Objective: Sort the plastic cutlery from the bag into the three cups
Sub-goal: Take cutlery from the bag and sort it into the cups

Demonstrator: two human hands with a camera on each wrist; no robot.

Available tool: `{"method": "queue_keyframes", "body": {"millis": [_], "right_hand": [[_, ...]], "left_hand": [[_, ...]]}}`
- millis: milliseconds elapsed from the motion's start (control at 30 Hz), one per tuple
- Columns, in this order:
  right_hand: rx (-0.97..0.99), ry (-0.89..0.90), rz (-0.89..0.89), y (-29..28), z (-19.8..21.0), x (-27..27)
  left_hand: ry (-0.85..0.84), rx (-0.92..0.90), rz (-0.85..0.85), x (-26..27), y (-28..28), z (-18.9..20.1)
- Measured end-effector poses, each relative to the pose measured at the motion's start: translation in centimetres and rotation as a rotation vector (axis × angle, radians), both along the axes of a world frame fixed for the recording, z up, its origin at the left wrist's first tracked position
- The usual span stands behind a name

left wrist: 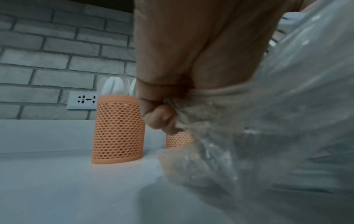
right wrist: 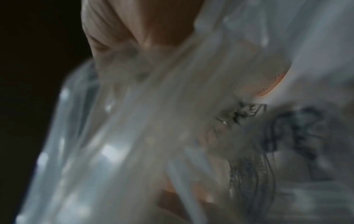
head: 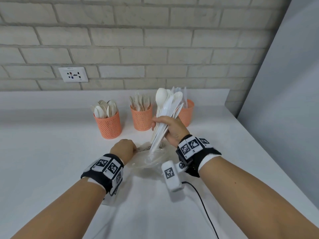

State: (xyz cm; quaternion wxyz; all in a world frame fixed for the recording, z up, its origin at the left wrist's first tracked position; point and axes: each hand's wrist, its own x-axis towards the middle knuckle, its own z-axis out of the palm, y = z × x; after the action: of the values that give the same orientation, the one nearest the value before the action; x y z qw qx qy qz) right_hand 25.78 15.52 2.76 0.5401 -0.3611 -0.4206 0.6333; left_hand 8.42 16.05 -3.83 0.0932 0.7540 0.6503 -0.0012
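The left hand is curled into a fist, its fingers pinching a gathered edge of the bag, a thin, clear, crinkled film lying on the smooth white counter just right of those fingers. The right hand is wrapped around a bundle of cutlery, white and cream plastic, long flat handles fanning upward; the lower handle ends reach down into the bag's mouth below the fingers, and a rounded spoon bowl tops the bundle. In the right wrist view only blurred film and handles show. Beyond the fingers stand three orange cups of perforated mesh plastic, cylindrical: the left cup holds spoons, the middle cup holds forks, and the right cup, partly hidden behind the bundle, holds slim white pieces whose kind cannot be told. Behind them is a pale brick wall with a white socket plate.
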Motion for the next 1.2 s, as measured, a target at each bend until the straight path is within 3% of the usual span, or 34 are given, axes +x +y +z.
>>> {"method": "queue_keyframes", "body": {"millis": [133,233,333,400,467,533,567,633,767,1200], "right_hand": [[-0.006,0.161,-0.043,0.1,1.0,1.2],[-0.001,0.138,-0.015,0.0,1.5,1.7],[-0.014,0.09,0.002,0.2,1.2,1.7],[-0.012,0.051,0.012,0.2,1.0,1.5],[-0.005,0.021,0.03,0.1,1.0,1.1],[0.016,0.004,0.075,-0.3,1.3,0.5],[0.038,-0.019,0.114,-0.5,1.4,0.0],[0.102,-0.12,0.206,-1.1,1.8,-0.9],[0.239,-0.323,0.34,-1.9,1.9,-2.1],[0.13,-0.441,0.405,-1.5,1.4,-2.6]], "left_hand": [[0.08,-0.019,0.147,-0.2,0.5,-0.7],[0.105,-0.093,0.221,0.2,0.1,-0.2],[0.101,-0.132,0.236,1.2,-1.0,2.9],[-0.151,0.039,0.134,1.3,-1.5,5.2],[-0.61,0.205,0.024,1.6,-2.5,7.6],[-0.946,0.135,-0.028,2.4,-3.2,9.2],[-1.026,0.043,-0.057,2.9,-3.4,9.6],[-1.133,-0.093,-0.09,3.5,-3.3,9.7],[-1.397,-0.148,0.004,3.5,-3.2,9.3],[-1.735,-0.092,0.257,3.8,-2.8,8.3]]}}
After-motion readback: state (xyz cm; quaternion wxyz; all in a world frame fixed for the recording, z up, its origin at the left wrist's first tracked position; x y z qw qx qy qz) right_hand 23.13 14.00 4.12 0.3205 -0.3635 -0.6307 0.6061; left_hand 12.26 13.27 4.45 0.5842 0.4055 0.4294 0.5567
